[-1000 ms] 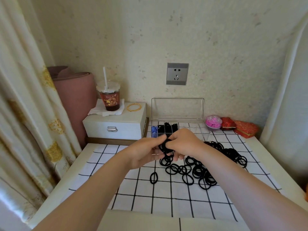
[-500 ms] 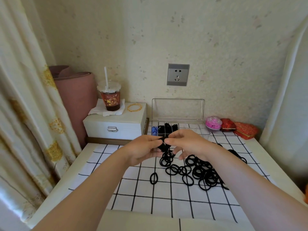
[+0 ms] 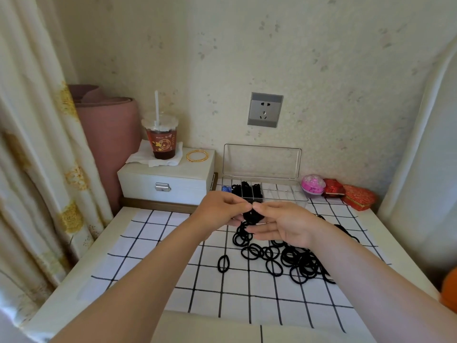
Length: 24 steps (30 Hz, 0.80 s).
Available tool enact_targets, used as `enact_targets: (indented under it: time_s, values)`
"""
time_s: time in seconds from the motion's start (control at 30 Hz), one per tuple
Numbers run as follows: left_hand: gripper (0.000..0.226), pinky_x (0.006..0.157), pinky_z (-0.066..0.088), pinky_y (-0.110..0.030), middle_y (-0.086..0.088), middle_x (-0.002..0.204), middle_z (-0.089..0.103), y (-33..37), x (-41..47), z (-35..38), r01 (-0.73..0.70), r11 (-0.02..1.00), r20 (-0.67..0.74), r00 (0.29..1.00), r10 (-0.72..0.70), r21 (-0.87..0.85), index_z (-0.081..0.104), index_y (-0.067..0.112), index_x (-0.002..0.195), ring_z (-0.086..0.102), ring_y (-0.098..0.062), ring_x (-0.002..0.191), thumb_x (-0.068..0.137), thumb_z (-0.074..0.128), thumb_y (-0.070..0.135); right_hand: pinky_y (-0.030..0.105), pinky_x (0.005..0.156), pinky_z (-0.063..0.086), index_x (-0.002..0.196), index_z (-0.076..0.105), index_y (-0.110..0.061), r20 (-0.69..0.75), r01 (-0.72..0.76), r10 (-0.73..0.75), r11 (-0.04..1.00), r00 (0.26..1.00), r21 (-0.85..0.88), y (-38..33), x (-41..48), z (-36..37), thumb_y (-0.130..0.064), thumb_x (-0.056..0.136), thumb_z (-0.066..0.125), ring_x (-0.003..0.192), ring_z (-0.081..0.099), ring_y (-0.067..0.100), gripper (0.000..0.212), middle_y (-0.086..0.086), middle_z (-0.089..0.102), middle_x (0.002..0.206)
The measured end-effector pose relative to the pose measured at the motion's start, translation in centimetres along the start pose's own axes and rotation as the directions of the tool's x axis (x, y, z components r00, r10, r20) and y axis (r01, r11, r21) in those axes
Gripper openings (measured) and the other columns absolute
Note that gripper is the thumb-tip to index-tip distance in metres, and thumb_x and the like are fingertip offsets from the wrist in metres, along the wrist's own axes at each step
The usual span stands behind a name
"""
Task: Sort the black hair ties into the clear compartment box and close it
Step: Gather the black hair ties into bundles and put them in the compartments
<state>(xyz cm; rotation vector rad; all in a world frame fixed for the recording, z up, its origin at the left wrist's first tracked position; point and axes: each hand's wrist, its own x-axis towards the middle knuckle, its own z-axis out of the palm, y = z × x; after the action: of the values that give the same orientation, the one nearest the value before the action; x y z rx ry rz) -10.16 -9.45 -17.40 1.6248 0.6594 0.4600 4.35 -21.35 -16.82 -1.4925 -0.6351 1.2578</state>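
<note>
My left hand (image 3: 220, 211) and my right hand (image 3: 284, 225) meet above the checked cloth, fingertips together, both pinching a small bunch of black hair ties (image 3: 252, 216). Below them a loose pile of black hair ties (image 3: 291, 261) spreads over the cloth, with one single tie (image 3: 223, 264) lying apart to the left. Just behind my hands stands the clear compartment box (image 3: 286, 194), its lid (image 3: 262, 160) upright against the wall. Its left compartments hold black ties (image 3: 247, 188) and something blue; the right compartments look bare.
A white jewellery box (image 3: 168, 184) at the back left carries an iced drink (image 3: 162, 142) on a napkin and gold bangles (image 3: 197, 155). Pink and red trinket boxes (image 3: 333, 188) sit at the back right. Curtains hang on both sides. The checked cloth (image 3: 153, 243) covers the table.
My hands have risen slightly and drawn together, gathering the bunch of ties between the fingertips. The right hand has turned palm up under the bunch.
</note>
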Motion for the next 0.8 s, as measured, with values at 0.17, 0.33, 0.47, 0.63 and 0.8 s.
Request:
enact_targets:
  time_s: [0.17,0.33,0.47,0.63,0.8]
  values:
    - [0.018,0.080,0.061,-0.033,-0.006,0.097,0.075,0.1,1.0,0.5,-0.057,0.996,0.052,0.997,0.054,0.070,0.073,0.014,0.107,0.072,-0.015,0.087,0.094,0.064,0.023,0.031,0.065,0.061,0.117,0.066,-0.002,-0.127,0.065,-0.067,0.998,0.990,-0.027,-0.5,0.5,-0.6,-0.019,0.089,0.072,0.088,0.075,0.030,0.034,0.018,0.074,0.105]
    - [0.021,0.092,0.051,-0.027,0.006,0.106,0.071,0.1,3.4,1.0,-0.180,0.938,-0.032,0.980,0.198,0.295,0.070,0.025,0.112,0.066,-0.009,0.099,0.096,0.056,0.021,0.031,0.061,0.062,0.118,0.064,0.000,-0.308,0.151,-0.195,0.975,0.931,-0.162,-3.0,2.1,-2.0,-0.016,0.090,0.071,0.073,0.075,0.026,0.033,0.019,0.073,0.100]
    - [0.033,0.101,0.040,-0.024,0.005,0.126,0.063,-1.2,5.6,1.2,-0.243,0.798,-0.017,0.953,0.302,0.552,0.062,0.023,0.128,0.052,-0.011,0.121,0.097,0.055,0.019,0.025,0.049,0.057,0.111,0.065,-0.002,-0.400,0.133,-0.280,0.924,0.873,-0.357,-4.0,4.4,-3.4,-0.016,0.091,0.070,0.066,0.070,0.023,0.025,0.014,0.071,0.088]
    - [0.047,0.112,0.029,-0.035,-0.001,0.139,0.051,-2.6,7.8,1.8,-0.264,0.615,0.046,0.937,0.346,0.743,0.047,0.026,0.142,0.034,-0.021,0.134,0.096,0.054,0.031,0.030,0.049,0.051,0.090,0.072,-0.006,-0.400,0.036,-0.383,0.758,0.833,-0.651,-3.6,7.3,-4.4,-0.023,0.088,0.072,0.062,0.069,0.025,0.017,0.016,0.074,0.080]
    - [0.053,0.112,0.024,-0.033,0.001,0.144,0.046,-2.8,9.3,2.6,-0.285,0.610,0.057,0.929,0.366,0.740,0.040,0.031,0.147,0.026,-0.019,0.136,0.095,0.052,0.035,0.029,0.051,0.039,0.076,0.074,0.002,-0.356,-0.144,-0.441,0.445,0.824,-0.884,-4.0,9.0,-4.6,-0.031,0.084,0.071,0.061,0.056,0.021,0.033,0.012,0.062,0.063]
